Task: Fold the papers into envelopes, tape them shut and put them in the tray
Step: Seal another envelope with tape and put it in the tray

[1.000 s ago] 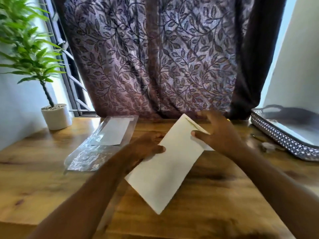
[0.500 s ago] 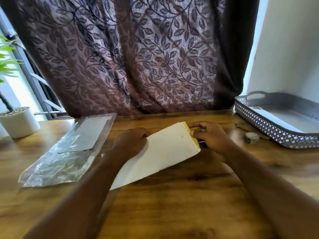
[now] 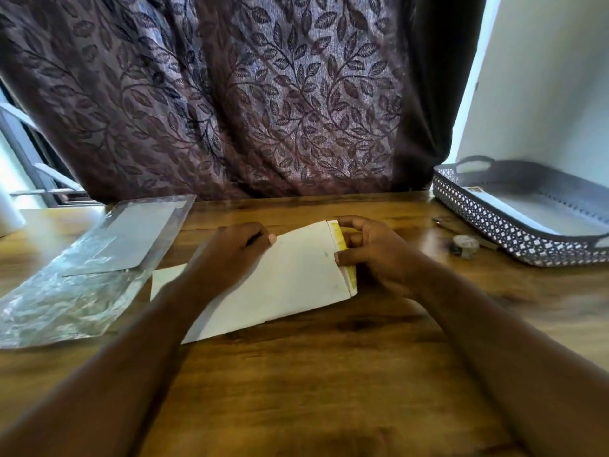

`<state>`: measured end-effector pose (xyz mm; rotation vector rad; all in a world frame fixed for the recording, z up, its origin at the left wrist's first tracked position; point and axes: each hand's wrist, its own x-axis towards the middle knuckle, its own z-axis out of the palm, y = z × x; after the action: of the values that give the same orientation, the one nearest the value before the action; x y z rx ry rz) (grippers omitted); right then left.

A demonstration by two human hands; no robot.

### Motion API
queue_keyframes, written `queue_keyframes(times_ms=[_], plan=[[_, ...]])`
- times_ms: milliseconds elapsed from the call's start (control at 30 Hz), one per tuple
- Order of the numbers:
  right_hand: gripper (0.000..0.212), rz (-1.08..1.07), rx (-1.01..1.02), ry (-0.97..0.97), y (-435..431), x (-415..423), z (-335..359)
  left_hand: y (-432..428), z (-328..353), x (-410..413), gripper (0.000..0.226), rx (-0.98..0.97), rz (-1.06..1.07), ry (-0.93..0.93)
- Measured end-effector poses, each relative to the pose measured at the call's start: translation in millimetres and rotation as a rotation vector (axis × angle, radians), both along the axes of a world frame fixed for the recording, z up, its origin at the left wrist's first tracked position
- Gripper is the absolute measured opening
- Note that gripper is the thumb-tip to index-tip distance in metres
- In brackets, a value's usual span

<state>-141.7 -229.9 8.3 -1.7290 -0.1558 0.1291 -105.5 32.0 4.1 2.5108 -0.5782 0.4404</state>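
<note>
A cream paper envelope (image 3: pixel 296 278) lies flat on the wooden table, its yellow-lined flap end to the right. My left hand (image 3: pixel 230 255) holds its upper edge, fingers curled over the paper. At the flap end my right hand (image 3: pixel 372 255) pinches the yellow strip between thumb and fingers. A grey lattice tray (image 3: pixel 487 225) stands at the right by the wall, with a flat pale envelope inside. A small roll of tape (image 3: pixel 464 246) sits on the table in front of the tray.
A clear plastic sleeve (image 3: pixel 92 272) holding more papers lies at the left. A pen-like object (image 3: pixel 443 223) lies near the tape. A patterned curtain hangs behind the table. A white pot edge shows at the far left.
The envelope went from lifted and slanted to lying flat on the table. My right hand moved onto the yellow flap end. The view swung right, and the plant left the frame.
</note>
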Motion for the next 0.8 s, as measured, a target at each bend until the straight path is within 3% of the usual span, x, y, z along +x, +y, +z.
queue_keyframes(times_ms=[233,433,600,800], plan=[[0.058,-0.01,-0.126,-0.153,6,-1,-4,-15,-5,-7,0.015,-0.103,-0.08,-0.04],[0.046,-0.192,-0.533,-0.425,9,-3,-7,-21,-7,-7,0.015,-0.102,-0.081,-0.058],[0.047,-0.407,-0.658,-0.439,4,-3,-2,-24,-5,-14,0.014,-0.101,-0.121,-0.045],[0.053,-0.443,-0.834,-0.443,5,-7,1,-26,-6,-15,0.013,-0.089,-0.093,-0.069]])
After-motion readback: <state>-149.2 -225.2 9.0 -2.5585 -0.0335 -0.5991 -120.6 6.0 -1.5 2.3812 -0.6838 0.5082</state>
